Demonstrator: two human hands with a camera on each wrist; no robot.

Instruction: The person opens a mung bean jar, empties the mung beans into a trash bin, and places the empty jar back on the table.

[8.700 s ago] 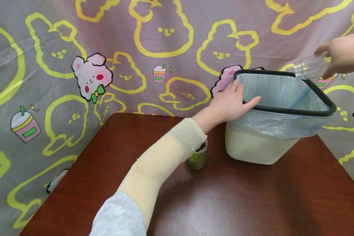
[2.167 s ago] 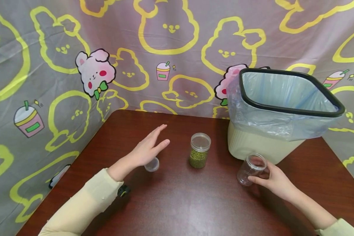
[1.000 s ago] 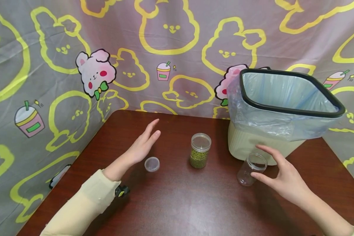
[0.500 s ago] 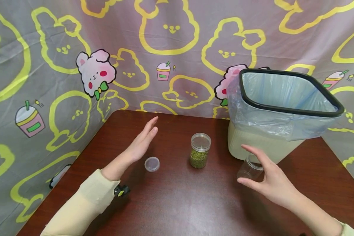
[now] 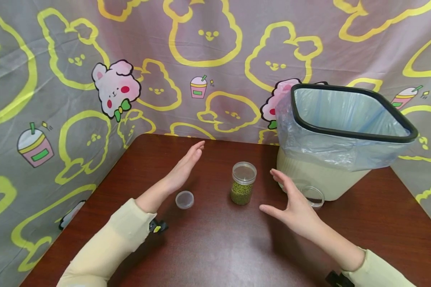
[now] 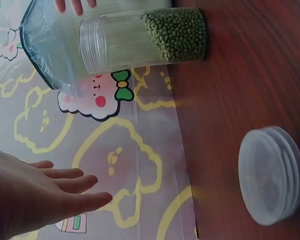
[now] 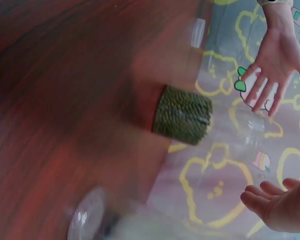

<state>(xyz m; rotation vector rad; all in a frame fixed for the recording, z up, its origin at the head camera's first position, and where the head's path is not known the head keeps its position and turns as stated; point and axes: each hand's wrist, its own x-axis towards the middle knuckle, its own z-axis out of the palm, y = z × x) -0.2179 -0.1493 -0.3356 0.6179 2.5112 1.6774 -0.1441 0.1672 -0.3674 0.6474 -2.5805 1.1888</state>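
Observation:
A clear jar stands upright mid-table, its lower half filled with green mung beans; no lid sits on it in the head view. To its left hovers my left hand, fingers straight, holding nothing. Beside that hand a small translucent lid lies on the tabletop. My right hand is just right of the bean jar, thumb and fingers spread wide around air. Behind the right hand stands a second, empty clear jar, mostly hidden by it in the head view.
At the back right stands a cream bin with a black rim and a bluish plastic bag folded over its sides. A patterned curtain closes off the back and sides of the brown table.
Earlier my right hand tipped the empty jar over the bin while my left touched the rim. Later the right hand set that jar down, let go and moved left toward the bean jar.

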